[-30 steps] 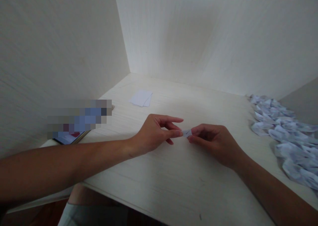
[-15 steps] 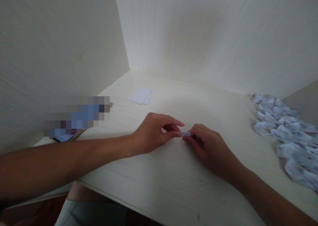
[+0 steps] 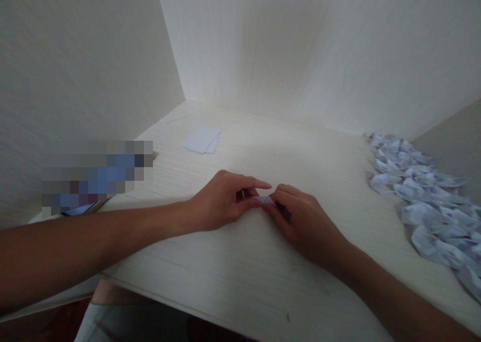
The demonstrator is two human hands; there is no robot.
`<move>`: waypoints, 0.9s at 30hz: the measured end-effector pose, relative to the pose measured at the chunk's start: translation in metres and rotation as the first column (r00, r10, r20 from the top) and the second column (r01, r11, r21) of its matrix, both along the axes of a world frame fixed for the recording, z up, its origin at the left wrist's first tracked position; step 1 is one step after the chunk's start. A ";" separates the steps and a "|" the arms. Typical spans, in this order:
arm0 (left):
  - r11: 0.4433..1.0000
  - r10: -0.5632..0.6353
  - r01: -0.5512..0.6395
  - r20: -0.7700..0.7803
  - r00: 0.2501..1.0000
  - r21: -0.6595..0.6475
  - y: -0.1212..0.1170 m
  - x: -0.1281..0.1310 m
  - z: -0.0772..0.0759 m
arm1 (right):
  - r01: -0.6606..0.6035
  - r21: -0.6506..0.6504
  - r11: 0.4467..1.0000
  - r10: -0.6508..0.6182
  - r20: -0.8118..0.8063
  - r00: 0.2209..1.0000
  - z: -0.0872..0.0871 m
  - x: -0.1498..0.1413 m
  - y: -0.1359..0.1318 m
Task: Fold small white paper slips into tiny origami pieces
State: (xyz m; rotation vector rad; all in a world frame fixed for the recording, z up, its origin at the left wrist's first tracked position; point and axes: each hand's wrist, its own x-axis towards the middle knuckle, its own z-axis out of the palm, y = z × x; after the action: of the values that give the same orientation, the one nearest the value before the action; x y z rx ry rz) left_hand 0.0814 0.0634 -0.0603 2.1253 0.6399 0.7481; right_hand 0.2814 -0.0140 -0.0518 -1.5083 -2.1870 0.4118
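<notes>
Between my two hands, just above the middle of the table, is a small folded piece of white paper (image 3: 266, 200), mostly covered by fingers. My left hand (image 3: 229, 200) pinches its left end between thumb and fingers, with the index finger stretched out above it. At the paper's right end, my right hand (image 3: 296, 212) has its thumb below and fingers curled over the top. A faint dark mark shows on the paper's visible face.
A few flat white paper sheets (image 3: 201, 140) overlap at the back left of the white table (image 3: 233, 282). Along the right side lies a heap of folded white paper pieces (image 3: 424, 192). A blurred-out flat object (image 3: 101, 184) leans near the left wall. Walls enclose the table.
The view has shifted a little to the right. My hands have come closer together around the paper, and its visible part now looks more pointed than before.
</notes>
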 end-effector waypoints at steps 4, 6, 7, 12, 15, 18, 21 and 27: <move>0.990 0.006 -0.006 0.001 1.000 -0.138 -0.003 0.000 0.004 | -0.034 -0.006 0.999 0.034 -0.070 0.997 0.002 0.001 -0.001; 0.979 0.013 -0.016 -0.016 1.000 -0.202 -0.004 0.000 0.007 | -0.043 -0.022 0.999 0.041 -0.113 0.993 0.003 0.002 -0.001; 0.973 0.016 -0.022 -0.025 1.000 -0.232 -0.004 0.001 0.008 | -0.043 -0.028 0.999 0.039 -0.131 0.991 0.003 0.003 0.000; 0.931 0.008 -0.020 -0.034 0.999 -0.364 -0.005 0.003 0.015 | -0.032 -0.063 0.997 0.019 -0.206 0.978 0.005 0.001 0.001; 0.905 0.002 -0.018 -0.038 0.999 -0.424 -0.005 0.004 0.019 | 0.000 -0.104 0.995 -0.023 -0.226 0.974 0.005 -0.001 0.000; 0.898 0.004 -0.018 -0.033 0.999 -0.440 -0.005 0.004 0.020 | 0.046 -0.112 0.993 -0.069 -0.212 0.975 0.006 -0.001 -0.001; 0.903 0.031 -0.033 -0.013 0.999 -0.428 -0.004 0.004 0.017 | 0.097 -0.132 0.986 -0.123 -0.205 0.971 0.007 0.001 0.000; 0.932 0.113 -0.096 0.027 0.993 -0.349 -0.002 0.004 0.008 | 0.137 -0.215 0.967 -0.191 -0.256 0.948 0.010 0.011 0.006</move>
State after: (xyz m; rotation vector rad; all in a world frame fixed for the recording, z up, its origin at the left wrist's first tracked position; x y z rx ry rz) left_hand 0.0859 0.0619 -0.0527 1.7560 0.8020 0.6833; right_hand 0.2925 -0.0080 -0.0417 -1.6121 -1.8332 0.7494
